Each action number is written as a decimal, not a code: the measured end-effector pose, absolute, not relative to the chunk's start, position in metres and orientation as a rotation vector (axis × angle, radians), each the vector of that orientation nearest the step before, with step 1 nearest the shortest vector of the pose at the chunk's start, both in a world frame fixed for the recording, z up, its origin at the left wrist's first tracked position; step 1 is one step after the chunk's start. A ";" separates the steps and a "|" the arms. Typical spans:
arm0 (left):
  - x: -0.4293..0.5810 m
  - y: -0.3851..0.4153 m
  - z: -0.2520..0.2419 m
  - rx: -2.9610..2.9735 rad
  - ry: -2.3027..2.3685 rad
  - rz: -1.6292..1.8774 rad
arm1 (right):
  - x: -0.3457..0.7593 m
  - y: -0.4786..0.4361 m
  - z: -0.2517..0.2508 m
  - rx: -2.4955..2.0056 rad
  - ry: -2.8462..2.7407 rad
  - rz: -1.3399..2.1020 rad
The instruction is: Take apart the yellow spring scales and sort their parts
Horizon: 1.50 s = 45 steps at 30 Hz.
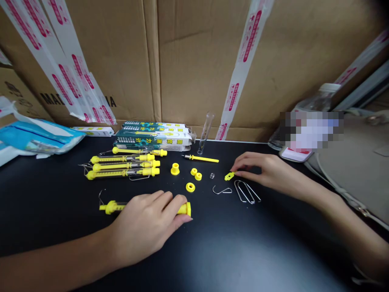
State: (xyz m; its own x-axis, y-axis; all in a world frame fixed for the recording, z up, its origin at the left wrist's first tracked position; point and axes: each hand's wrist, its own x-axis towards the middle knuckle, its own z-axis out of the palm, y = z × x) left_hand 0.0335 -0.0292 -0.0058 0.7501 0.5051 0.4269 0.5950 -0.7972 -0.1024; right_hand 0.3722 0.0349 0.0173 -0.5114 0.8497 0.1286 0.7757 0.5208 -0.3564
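Seen from my remote station, a left hand [146, 227] clenches a yellow-capped tubular spring scale [111, 207] lying on a black tabletop [231, 255], its fingers curled over the barrel and reaching the far yellow end. A right hand [261, 170] reaches in from the other side, its fingertips [235, 169] at a small flat yellow plastic piece [229, 176]; I cannot tell whether they are gripping it or only touching it.

Just beside that piece lie a wire S-hook [221, 190], a long doubled wire loop [246, 191] and a small coil spring [212, 175]. Nearby are a yellow plastic cap [175, 169], three yellow rings [190, 187] and a yellow rod with a metal tip [200, 159].

Four assembled spring scales [123, 167] lie side by side to the left, in front of stacked printed retail boxes [153, 138]. A clear plastic tube [206, 133] leans against a cardboard carton [197, 61] sealed with red-and-white tape [243, 69]. A blue packet [36, 138] lies at far left, with a beige bag [349, 162] at right.
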 end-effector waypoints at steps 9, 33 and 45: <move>0.034 -0.031 -0.004 -2.670 -0.906 -0.599 | 0.367 0.032 0.013 -1.527 -2.363 0.354; 0.037 -0.032 -0.006 -2.474 -0.883 -0.633 | 0.311 -0.015 0.034 -1.349 -1.862 0.948; 0.034 -0.031 -0.009 -2.587 -0.801 -0.599 | 0.246 -0.051 -0.010 -1.094 -1.684 1.305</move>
State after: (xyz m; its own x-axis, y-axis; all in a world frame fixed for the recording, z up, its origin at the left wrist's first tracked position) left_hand 0.0336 -0.0307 -0.0092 0.7485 0.4433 0.4932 0.5985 -0.7718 -0.2146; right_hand 0.2464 -0.0508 -0.0103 -0.3723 0.9270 0.0459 0.1870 0.1234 -0.9746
